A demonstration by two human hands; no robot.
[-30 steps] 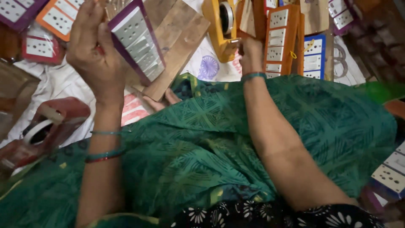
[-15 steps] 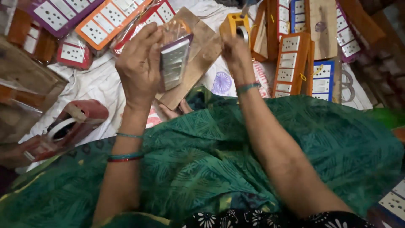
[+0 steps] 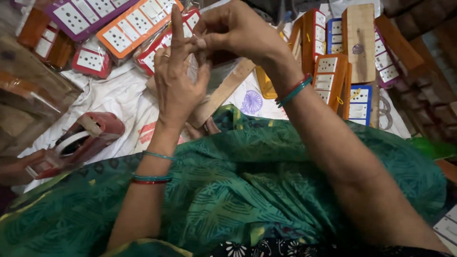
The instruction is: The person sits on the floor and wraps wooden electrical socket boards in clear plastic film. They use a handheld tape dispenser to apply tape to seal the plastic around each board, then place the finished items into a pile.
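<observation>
Both hands raised together over the lap: left hand (image 3: 177, 85) upright, palm spread, forefinger straight up, backing a clear plastic packet (image 3: 216, 71); right hand (image 3: 235, 28) above it, fingers (image 3: 202, 43) pinched shut on the packet's top edge. Packet sits between the hands, above a wooden board (image 3: 221, 93). Red tape dispenser (image 3: 83, 143) lies well left on white cloth (image 3: 119, 95); switch boards (image 3: 328, 71) stacked right.

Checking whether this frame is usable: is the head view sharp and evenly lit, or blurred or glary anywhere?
Head view: soft, even light, no hard shadows; left hand and right hand fairly sharp; clear plastic wrap between them shows mild sheen; edges bend from the wide lens; right corner dark.
</observation>
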